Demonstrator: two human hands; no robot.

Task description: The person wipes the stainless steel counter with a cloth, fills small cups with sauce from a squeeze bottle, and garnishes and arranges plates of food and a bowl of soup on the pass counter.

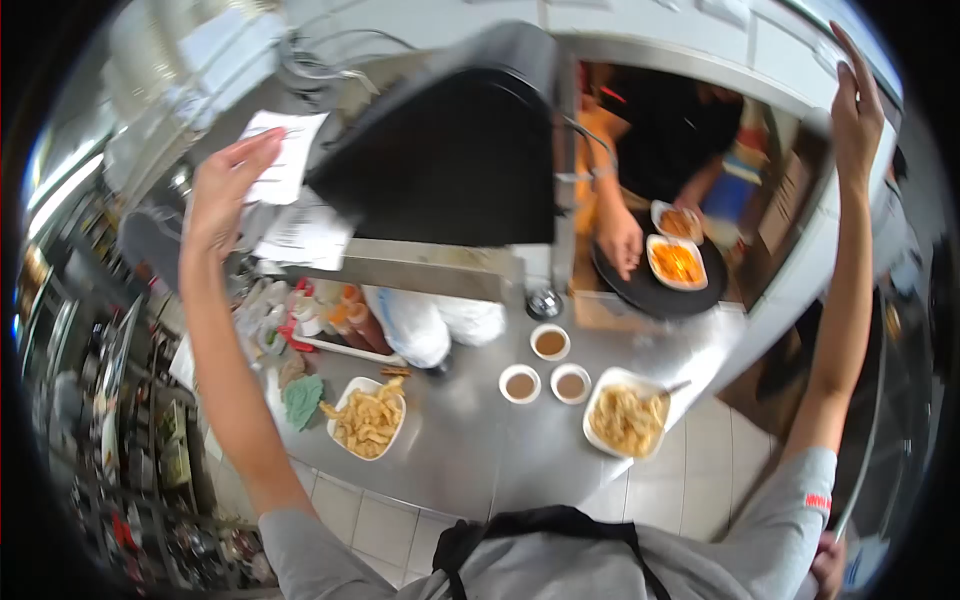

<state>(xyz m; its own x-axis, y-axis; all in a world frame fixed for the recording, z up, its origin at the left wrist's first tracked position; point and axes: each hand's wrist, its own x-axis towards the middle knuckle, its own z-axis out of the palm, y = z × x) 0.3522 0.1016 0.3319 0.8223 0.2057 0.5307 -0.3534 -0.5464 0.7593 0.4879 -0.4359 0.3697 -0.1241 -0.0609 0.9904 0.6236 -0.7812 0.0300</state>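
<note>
My left hand (228, 188) pinches a white paper slip (287, 160) at the upper left, above more printed slips (308, 232) hanging by a metal shelf edge. Raised at the upper right, my right hand (857, 115) has its fingers stretched out near the white wall and holds nothing. Below, on the steel counter (465, 440), are a white bowl of fried pieces (368, 418), three small cups of brown sauce (550, 343) and a white bowl of pale food (627, 415) with a utensil in it.
Through the opening, a person's hand (620, 240) is over a round black tray (655, 300) holding two white dishes, one with orange food (677, 262). Sauce bottles (365, 325) stand in a bin. A green cloth (302, 402) and a large black screen (450, 165) are nearby.
</note>
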